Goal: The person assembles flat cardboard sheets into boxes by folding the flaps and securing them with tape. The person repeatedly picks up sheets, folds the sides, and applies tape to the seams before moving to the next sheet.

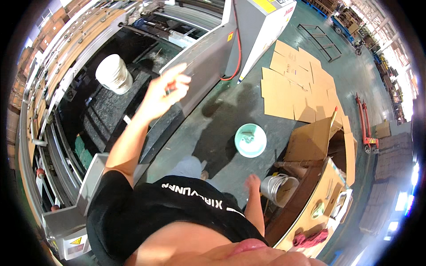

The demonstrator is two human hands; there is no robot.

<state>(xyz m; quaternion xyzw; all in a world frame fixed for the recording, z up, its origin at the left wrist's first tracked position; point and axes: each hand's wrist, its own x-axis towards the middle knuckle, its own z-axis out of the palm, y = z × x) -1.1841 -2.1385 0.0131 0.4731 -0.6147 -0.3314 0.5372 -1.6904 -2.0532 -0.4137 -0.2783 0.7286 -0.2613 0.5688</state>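
Observation:
My left hand (165, 92) is raised beside the grey side panel (202, 66) of a large machine. Its fingers are loosely bent and apart, and I make out nothing held in them. Left of it, a white plastic bucket (114, 74) rests on the machine's dark bed (108, 111). My right hand (253, 181) hangs low, close to another white bucket (279, 189) by the workbench. This hand is small and blurred, so its fingers do not show clearly. On the floor ahead stands a pale green basin (250, 140), with some indistinct contents at its bottom.
Flattened cardboard (295, 82) covers the floor at front right. An open cardboard box (310, 139) stands near the wooden workbench (306, 217), which holds a red cloth (310, 238). Farther right is a red pallet jack (364, 119). A red cable (239, 53) hangs along the grey cabinet (259, 33).

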